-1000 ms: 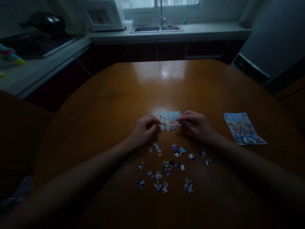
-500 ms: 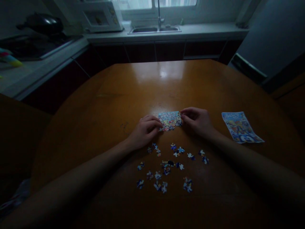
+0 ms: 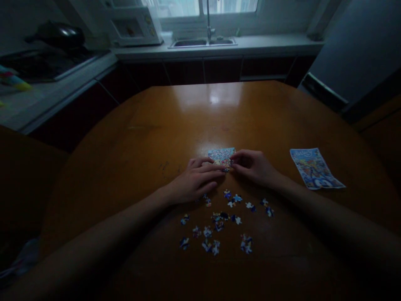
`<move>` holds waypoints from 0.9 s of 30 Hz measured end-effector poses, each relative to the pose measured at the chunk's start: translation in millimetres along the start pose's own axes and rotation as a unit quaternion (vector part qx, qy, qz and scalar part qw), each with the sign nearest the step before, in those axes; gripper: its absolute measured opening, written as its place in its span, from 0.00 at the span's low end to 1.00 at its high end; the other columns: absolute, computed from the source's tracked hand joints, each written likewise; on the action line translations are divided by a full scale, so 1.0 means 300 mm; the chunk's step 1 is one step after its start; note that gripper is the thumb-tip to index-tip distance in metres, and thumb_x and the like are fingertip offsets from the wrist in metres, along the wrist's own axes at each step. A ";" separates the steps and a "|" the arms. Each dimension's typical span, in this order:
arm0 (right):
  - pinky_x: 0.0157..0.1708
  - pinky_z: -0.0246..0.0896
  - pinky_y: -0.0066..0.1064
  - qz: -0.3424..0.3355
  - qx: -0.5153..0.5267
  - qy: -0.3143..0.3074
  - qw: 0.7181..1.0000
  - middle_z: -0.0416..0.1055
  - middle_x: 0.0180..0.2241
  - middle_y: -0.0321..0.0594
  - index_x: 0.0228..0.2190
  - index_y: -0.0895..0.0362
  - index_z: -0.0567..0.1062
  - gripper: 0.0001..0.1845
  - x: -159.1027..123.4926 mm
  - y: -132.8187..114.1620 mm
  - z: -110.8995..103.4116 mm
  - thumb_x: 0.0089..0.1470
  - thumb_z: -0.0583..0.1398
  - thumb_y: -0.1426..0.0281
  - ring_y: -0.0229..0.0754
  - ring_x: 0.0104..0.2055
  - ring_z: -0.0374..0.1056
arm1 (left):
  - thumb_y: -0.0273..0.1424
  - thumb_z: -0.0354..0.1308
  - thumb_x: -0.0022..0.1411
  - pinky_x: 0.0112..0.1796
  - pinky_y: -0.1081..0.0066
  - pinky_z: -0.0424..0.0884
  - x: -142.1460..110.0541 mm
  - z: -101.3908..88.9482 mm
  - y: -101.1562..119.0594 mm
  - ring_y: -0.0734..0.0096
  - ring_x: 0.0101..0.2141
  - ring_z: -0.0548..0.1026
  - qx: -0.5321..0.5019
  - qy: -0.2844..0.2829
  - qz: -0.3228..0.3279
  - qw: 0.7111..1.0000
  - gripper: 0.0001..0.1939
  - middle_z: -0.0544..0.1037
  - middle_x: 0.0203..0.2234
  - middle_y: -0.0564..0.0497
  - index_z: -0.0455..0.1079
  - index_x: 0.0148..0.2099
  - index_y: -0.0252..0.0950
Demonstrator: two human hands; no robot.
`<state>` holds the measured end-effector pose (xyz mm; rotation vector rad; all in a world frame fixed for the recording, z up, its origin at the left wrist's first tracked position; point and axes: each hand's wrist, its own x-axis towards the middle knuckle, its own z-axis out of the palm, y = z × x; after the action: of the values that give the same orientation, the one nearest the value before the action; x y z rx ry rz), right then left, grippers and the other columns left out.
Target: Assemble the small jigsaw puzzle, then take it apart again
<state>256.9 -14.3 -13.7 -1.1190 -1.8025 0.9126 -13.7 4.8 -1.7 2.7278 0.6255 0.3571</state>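
Observation:
A partly joined jigsaw puzzle (image 3: pixel 221 154), light blue along its top, lies on the wooden table. My left hand (image 3: pixel 199 179) rests over its lower left part, fingers stretched out flat and hiding some of it. At the puzzle's right edge, the thumb and fingertips of my right hand (image 3: pixel 255 167) are pinched together. Whatever sits between those fingertips is too small and dark to make out. Closer to me, loose jigsaw pieces (image 3: pixel 219 225) lie scattered in small clusters, a few partly covered by my left hand.
To the right lies a creased picture sheet (image 3: pixel 316 169) with a colourful print. The brown table (image 3: pixel 150 121) has a rounded edge. Beyond it run a counter with a sink (image 3: pixel 191 43), a microwave (image 3: pixel 133 27), and a stove holding a dark pan (image 3: pixel 61 35).
My left hand has slid right, its fingers now straighter and further across the puzzle's lower part. The right hand has shifted slightly left and down along the puzzle's right edge.

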 end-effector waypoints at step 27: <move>0.39 0.66 0.36 -0.136 -0.169 -0.100 0.971 0.71 0.36 0.42 0.35 0.54 0.81 0.07 0.003 0.013 -0.025 0.61 0.61 0.71 0.43 0.39 0.67 | 0.37 0.53 0.73 0.59 0.49 0.55 0.010 -0.008 0.014 0.53 0.61 0.61 -0.005 -0.026 0.002 1.000 0.19 0.71 0.62 0.53 0.67 0.64 0.48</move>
<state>264.7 -10.9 -13.9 -0.9722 -2.2744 0.5854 -10.2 3.3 2.5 2.7203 0.6029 0.2890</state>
